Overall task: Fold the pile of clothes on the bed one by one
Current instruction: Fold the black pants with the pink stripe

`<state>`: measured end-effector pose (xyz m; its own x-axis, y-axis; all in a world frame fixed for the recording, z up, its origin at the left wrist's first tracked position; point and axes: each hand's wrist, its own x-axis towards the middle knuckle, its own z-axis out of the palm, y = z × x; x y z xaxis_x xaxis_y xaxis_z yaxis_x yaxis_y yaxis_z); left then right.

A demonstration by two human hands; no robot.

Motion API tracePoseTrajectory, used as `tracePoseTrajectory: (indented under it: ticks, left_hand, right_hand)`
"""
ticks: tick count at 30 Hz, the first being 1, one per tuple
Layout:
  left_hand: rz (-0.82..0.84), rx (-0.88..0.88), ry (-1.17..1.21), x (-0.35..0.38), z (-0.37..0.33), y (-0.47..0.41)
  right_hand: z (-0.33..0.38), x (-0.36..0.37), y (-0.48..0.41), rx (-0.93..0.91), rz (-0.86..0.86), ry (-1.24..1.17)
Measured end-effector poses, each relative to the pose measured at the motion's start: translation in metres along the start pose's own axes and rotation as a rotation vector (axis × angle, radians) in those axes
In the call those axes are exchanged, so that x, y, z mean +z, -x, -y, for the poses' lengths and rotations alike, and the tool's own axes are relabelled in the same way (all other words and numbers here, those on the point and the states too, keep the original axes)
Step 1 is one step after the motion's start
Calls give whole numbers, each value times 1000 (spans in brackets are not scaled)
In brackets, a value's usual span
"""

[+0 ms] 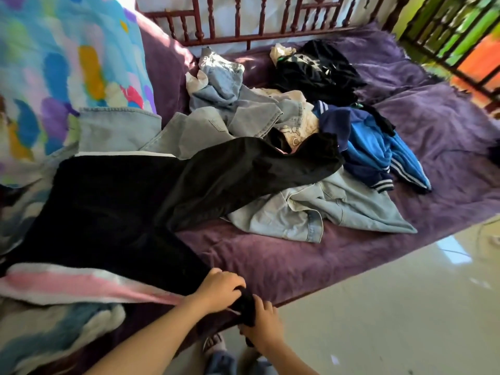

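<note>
Left hand (220, 289), right hand (263, 324) gripping black trousers (121, 201) hem, pile (243, 115) beyond

**A:** Plain black trousers (189, 180) across the middle, no print, over a deep purple bedspread (270, 253)!

**B:** Right of them, a washed-out pale blue denim shirt (338, 209). Beyond it, a tracksuit jacket (378, 147) in bright blue and navy, with white stripes at the cuffs.

**A:** Far left, the quilt (67, 63): turquoise, yellow, lilac and red splashes on white.

**B:** Near left, a blanket (67, 282) banded pink and white. At the far side, a dark red headboard (238, 20).
</note>
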<state>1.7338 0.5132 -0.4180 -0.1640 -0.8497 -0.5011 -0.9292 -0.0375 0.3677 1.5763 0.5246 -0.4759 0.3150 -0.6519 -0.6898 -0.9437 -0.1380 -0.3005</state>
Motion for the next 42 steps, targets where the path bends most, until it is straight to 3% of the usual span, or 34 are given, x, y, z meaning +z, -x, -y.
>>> tracePoseTrajectory:
  ticks: [3, 5, 7, 11, 13, 16, 17, 22, 26, 31, 33, 38, 42]
  left_hand:
    - [-103, 63, 324, -29, -3, 7]
    - [-199, 38, 594, -49, -3, 10]
    - [-302, 40, 672, -66, -2, 8]
    - [-313, -51, 845, -81, -1, -2]
    - [-345, -155, 766, -78, -6, -15]
    - [-486, -437, 255, -68, -11, -34]
    - [-490, -505, 190, -62, -13, -37]
    - [-229, -591, 81, -11, -16, -48]
    - [-140, -658, 70, 11, -23, -60]
    - [-129, -660, 5, 18, -40, -83]
    - [-124, -664, -54, 19, -45, -87]
    - [-200, -698, -157, 14, -34, -86]
    - [-197, -557, -74, 2, -25, -77]
  right_hand:
    - [-1, -16, 0, 2, -94, -111]
    - [-4, -37, 2, -10, -102, -463]
    - [-15, -72, 6, -2, -126, -708]
    - [-43, -174, 8, -23, -174, -769]
    - [-46, -220, -4, -40, -248, -682]
    - [-47, -263, -29, 75, -629, -204]
    - [-49, -268, -35, 93, -689, -161]
    - [-90, -237, -73, 89, -386, 8]
    - [-138, -194, -87, 117, -108, 159]
    - [-160, -167, -98, 59, -29, 251]
    - [-159, -179, -106, 43, -33, 261]
    - [-161, -262, -126, -110, 70, -185]
    - [-175, -345, -133, -117, 39, -195]
